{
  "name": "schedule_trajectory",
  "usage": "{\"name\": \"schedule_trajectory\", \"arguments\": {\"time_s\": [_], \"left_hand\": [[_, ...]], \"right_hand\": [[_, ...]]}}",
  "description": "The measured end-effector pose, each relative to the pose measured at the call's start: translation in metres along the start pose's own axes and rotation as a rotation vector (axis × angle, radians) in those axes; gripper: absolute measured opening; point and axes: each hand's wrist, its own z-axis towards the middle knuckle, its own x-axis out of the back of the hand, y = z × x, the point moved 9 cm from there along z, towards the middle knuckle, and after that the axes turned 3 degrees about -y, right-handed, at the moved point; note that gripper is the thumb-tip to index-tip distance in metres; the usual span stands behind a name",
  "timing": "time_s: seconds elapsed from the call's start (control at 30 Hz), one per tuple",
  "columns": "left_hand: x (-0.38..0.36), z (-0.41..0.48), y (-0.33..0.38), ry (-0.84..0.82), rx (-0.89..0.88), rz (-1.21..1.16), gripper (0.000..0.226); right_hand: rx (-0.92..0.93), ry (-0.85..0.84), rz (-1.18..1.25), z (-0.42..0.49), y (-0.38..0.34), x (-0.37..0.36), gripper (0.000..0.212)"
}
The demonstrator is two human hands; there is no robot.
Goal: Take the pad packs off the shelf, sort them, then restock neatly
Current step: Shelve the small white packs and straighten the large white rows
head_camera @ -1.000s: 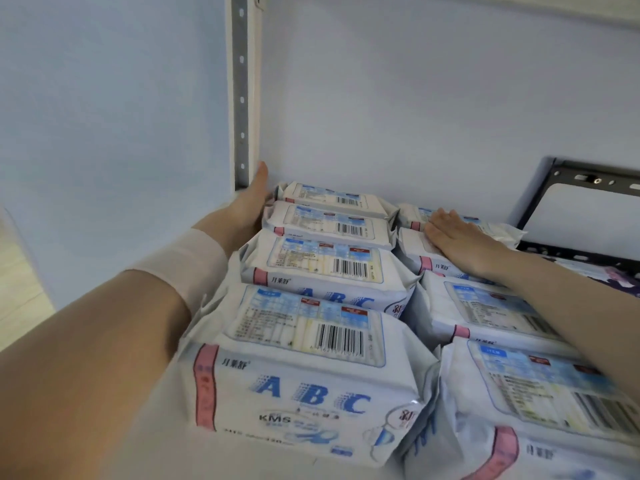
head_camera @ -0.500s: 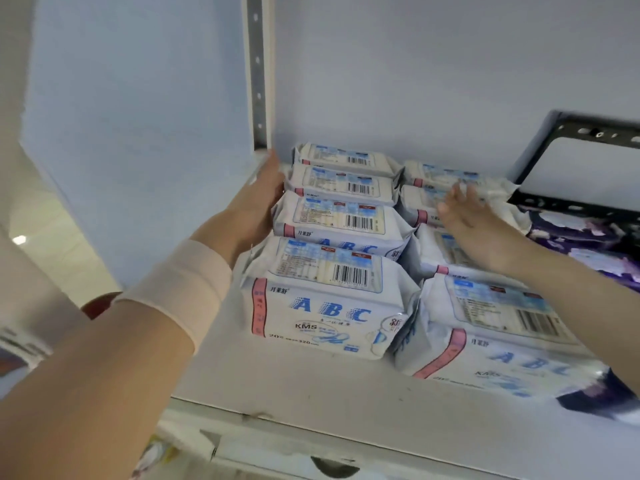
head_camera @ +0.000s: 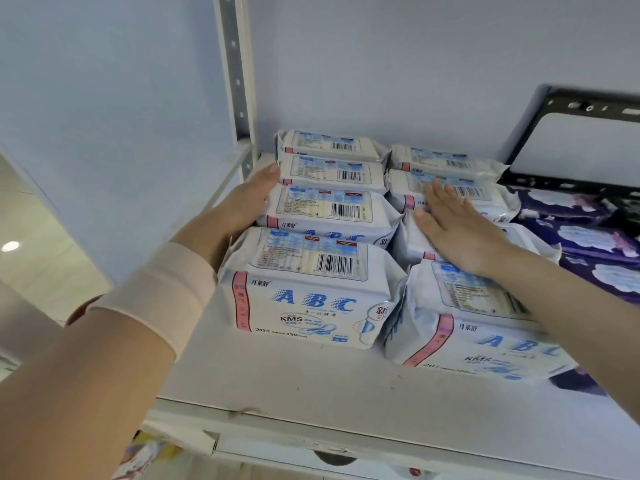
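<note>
Two rows of white and blue "ABC" pad packs stand on the white shelf (head_camera: 311, 382), running from front to back. The left row's front pack (head_camera: 308, 299) faces me, and the right row's front pack (head_camera: 485, 327) sits askew. My left hand (head_camera: 242, 206) presses flat against the left side of the left row, fingers straight, beside the second and third packs. My right hand (head_camera: 453, 223) lies flat, fingers spread, on top of the right row's middle packs (head_camera: 491, 199).
Dark purple pad packs (head_camera: 588, 244) lie to the right of the white rows. A black metal bracket (head_camera: 540, 133) stands at the back right. A slotted upright post (head_camera: 235, 74) rises at the shelf's left back corner. The shelf's front strip is bare.
The view has drawn back and down, so the shelf's front edge shows. Both hands have slid toward me along the rows, still flat against the packs.
</note>
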Motion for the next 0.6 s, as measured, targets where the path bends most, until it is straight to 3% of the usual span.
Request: {"name": "schedule_trajectory", "arguments": {"time_s": [0.1, 0.23, 0.4, 0.5, 0.6], "left_hand": [[-0.002, 0.002, 0.003, -0.051, -0.032, -0.014, 0.015], [-0.001, 0.01, -0.005, -0.076, -0.012, -0.062, 0.045], [-0.001, 0.008, -0.003, -0.092, 0.009, 0.001, 0.054], [-0.001, 0.003, 0.001, -0.101, 0.017, -0.033, 0.051], [-0.001, -0.011, 0.0, -0.123, 0.109, -0.145, 0.033]], "right_hand": [[-0.003, 0.0, 0.002, 0.0, 0.0, 0.0, 0.061], [-0.002, 0.001, 0.003, 0.0, 0.001, -0.001, 0.061], [-0.003, 0.003, 0.005, -0.001, 0.0, 0.0, 0.062], [0.002, 0.001, 0.013, -0.003, -0.002, 0.002, 0.062], [0.0, -0.007, 0.025, -0.006, -0.003, 0.005, 0.063]]}}
